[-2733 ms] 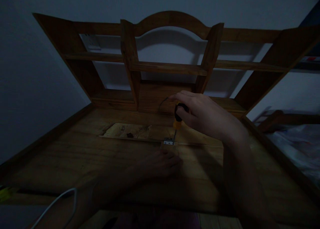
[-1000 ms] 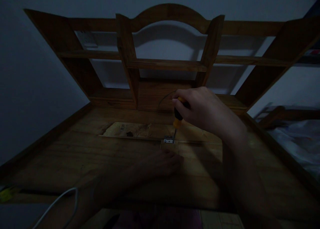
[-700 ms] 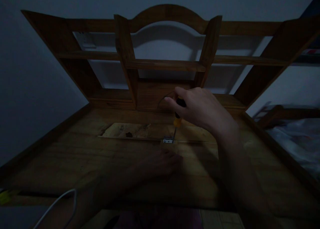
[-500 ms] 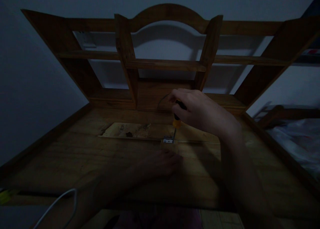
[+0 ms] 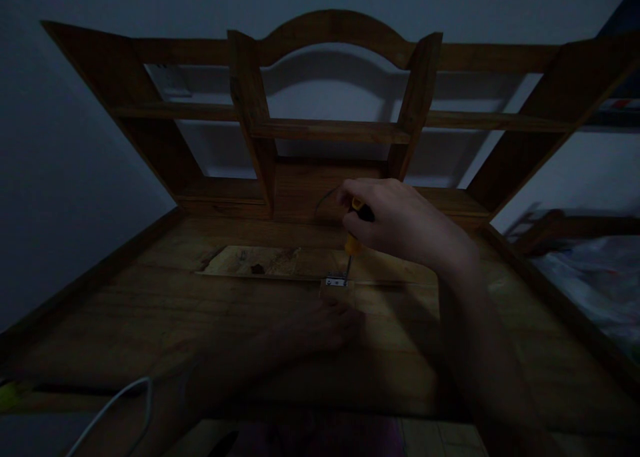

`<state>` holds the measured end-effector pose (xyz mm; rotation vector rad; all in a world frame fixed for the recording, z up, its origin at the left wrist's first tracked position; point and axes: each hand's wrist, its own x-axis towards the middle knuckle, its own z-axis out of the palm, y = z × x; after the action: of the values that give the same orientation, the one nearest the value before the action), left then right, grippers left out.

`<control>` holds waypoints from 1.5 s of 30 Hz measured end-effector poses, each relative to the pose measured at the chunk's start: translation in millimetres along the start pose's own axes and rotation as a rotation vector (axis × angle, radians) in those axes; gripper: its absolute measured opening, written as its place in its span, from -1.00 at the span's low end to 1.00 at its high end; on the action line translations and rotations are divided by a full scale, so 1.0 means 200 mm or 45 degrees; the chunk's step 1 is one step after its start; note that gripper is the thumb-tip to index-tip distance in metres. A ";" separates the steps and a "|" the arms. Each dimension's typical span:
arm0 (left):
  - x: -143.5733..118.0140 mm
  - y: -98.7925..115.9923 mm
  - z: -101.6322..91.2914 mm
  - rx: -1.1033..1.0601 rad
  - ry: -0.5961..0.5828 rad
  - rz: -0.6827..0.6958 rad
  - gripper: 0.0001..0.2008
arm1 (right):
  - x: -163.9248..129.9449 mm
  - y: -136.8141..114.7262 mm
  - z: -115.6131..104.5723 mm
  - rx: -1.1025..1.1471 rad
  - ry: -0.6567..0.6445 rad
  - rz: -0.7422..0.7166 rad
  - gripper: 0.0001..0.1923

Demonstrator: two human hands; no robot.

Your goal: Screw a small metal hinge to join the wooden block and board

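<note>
Pretty dark shot, so bear with me. Closest to the camera, down at the bottom left, a white cable (image 5: 113, 404) curves over the near edge of the wooden desk (image 5: 150, 324), with something small and yellow (image 5: 7, 397) at the far left edge that I can't make out. Moving in, the left hand (image 5: 320, 327) lies flat on the desk in deep shadow, fingertips just in front of a small metal hinge (image 5: 336, 282); whether those fingers are spread or together I honestly can't tell, and it doesn't look like they're holding anything. Right behind that, the screwdriver (image 5: 353, 240) stands close to upright with its tip down on the hinge, yellow and black handle up top. The right hand (image 5: 400, 220) is wrapped over that handle from the right, fingers curled tight around it. The hinge sits at the front edge of a paler recessed strip of wood (image 5: 260, 262) set in the desktop. Farthest back is the wooden shelf unit (image 5: 333, 132) with its arched top, standing against the pale wall (image 5: 50, 177).
</note>
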<state>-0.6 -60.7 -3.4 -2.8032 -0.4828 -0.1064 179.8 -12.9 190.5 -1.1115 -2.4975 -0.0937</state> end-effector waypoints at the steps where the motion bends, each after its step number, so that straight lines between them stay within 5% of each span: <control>1: 0.00 0.00 0.01 -0.003 0.007 -0.003 -0.75 | 0.00 0.00 0.00 0.007 -0.004 0.015 -0.83; 8: -0.02 0.00 0.07 0.033 0.007 0.010 -0.67 | 0.00 0.01 0.01 -0.139 0.091 0.104 -0.77; 17: 0.01 0.00 0.04 0.047 0.113 0.038 -0.75 | 0.01 0.01 0.04 0.161 0.024 -0.053 -0.81; 25: 0.01 0.04 0.01 0.094 0.071 -0.141 -0.60 | 0.01 0.04 0.06 0.095 0.061 0.027 -0.73; 31: -0.02 0.06 0.09 0.090 0.062 -0.279 -0.45 | 0.01 0.02 0.06 0.110 0.031 0.065 -0.69; 36: -0.03 0.05 0.16 0.128 0.153 -0.269 -0.53 | 0.01 0.03 0.06 0.160 0.011 0.024 -0.64; 45: -0.03 0.05 0.09 0.165 0.107 -0.254 -0.55 | 0.02 0.05 0.06 0.113 0.067 0.024 -0.74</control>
<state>-3.3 -66.5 -24.3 -2.6066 -0.7210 -0.2254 181.2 -0.8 179.3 -1.0827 -2.4195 -0.0066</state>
